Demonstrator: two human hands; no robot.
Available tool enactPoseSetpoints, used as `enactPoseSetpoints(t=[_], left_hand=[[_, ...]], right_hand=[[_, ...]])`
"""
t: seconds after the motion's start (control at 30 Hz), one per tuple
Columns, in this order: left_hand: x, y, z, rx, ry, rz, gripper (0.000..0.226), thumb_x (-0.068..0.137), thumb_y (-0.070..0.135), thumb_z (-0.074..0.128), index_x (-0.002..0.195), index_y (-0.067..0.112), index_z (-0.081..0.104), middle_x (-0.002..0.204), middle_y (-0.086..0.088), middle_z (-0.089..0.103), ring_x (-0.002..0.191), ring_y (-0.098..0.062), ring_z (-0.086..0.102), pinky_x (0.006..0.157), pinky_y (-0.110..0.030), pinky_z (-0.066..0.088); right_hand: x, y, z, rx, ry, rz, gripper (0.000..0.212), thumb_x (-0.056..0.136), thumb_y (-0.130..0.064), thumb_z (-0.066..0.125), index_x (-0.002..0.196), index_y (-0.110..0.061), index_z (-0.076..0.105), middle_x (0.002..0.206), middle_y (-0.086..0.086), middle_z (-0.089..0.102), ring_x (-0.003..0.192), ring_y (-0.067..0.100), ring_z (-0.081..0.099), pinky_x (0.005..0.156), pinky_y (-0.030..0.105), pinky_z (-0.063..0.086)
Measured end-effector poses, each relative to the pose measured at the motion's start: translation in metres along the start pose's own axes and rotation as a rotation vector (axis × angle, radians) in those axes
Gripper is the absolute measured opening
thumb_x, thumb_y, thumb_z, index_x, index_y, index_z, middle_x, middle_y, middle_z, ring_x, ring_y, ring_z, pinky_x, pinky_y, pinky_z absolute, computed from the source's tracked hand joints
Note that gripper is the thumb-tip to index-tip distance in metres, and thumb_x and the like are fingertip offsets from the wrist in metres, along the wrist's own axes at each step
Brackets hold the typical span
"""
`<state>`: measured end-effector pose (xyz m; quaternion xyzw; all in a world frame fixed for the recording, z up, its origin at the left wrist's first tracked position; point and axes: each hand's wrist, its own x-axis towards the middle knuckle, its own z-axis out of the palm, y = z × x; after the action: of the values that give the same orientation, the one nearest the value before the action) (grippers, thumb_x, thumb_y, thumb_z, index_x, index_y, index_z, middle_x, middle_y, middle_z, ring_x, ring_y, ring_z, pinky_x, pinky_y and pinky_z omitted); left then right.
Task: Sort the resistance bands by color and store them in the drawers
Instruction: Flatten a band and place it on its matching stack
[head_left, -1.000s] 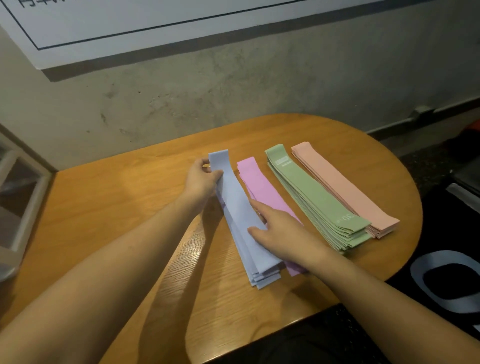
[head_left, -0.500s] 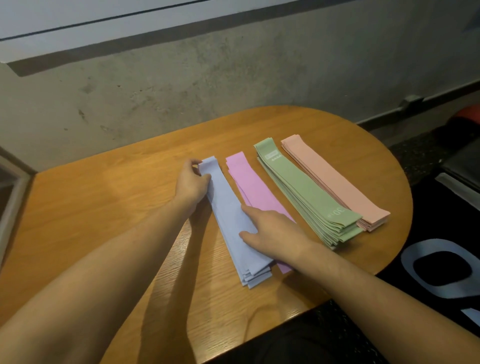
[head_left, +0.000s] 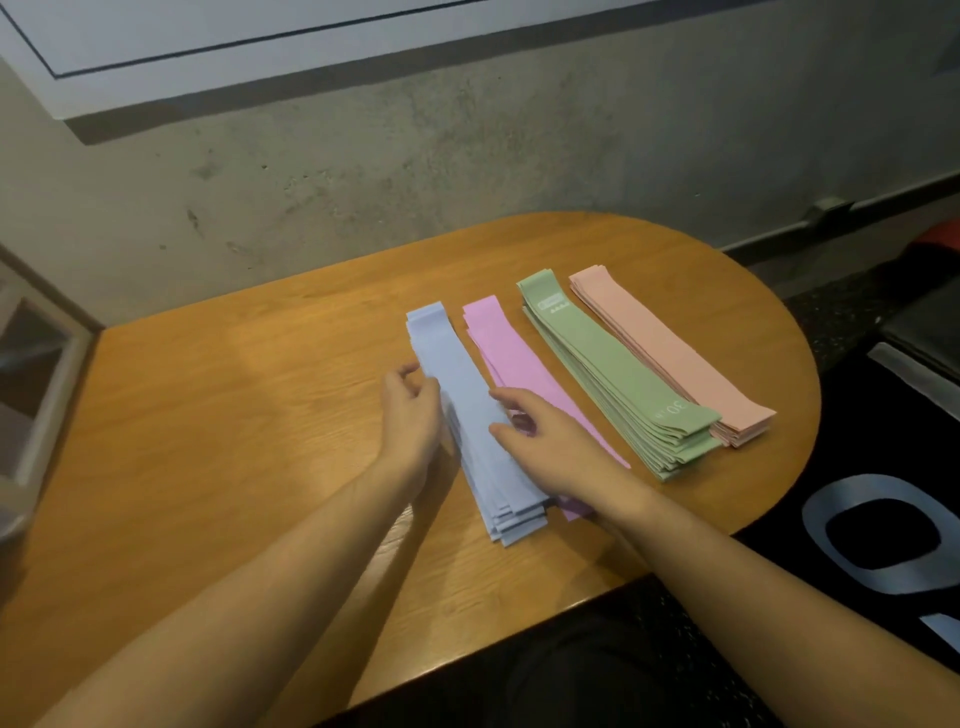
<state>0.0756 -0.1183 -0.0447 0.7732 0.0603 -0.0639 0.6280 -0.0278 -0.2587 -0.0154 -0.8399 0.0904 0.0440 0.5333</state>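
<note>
Since the earlier frame your left hand (head_left: 413, 410) has slid down the blue stack (head_left: 470, 415) from its far end to the middle of its left edge. Your right hand (head_left: 545, 441) has lifted from flat pressing; now its curled fingers touch the right edge. Both hands squeeze the stack between them, fingers loosely bent. The pink (head_left: 519, 358), green (head_left: 608, 369) and peach stacks (head_left: 670, 348) lie beside it on the wooden table (head_left: 234, 415), unmoved.
</note>
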Motion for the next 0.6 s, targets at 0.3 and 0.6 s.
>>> enactPoseSetpoints(t=[0.3,0.6], left_hand=[[-0.062,-0.006,0.002,-0.075,-0.208,-0.045,0.027,0.104,0.024,0.048,0.129,0.029,0.039,0.122,0.003,0.055,0.107,-0.007,0.058,0.094,-0.028,0.049],[-0.059,0.0,-0.041,-0.214,-0.148,-0.179,0.01,0.101,0.024,0.054,0.11,0.025,0.052,0.086,-0.004,0.057,0.071,-0.011,0.055,0.072,-0.027,0.047]], right_hand=[[0.005,-0.002,0.026,0.318,0.015,0.082,0.05,0.103,-0.034,0.054,0.15,-0.03,0.037,0.144,-0.011,0.052,0.132,0.008,0.051,0.112,0.037,0.043],[0.009,-0.028,0.033,0.047,0.024,-0.058,0.049,0.101,-0.033,0.057,0.147,-0.031,0.041,0.152,-0.01,0.042,0.141,0.009,0.036,0.116,0.035,0.033]])
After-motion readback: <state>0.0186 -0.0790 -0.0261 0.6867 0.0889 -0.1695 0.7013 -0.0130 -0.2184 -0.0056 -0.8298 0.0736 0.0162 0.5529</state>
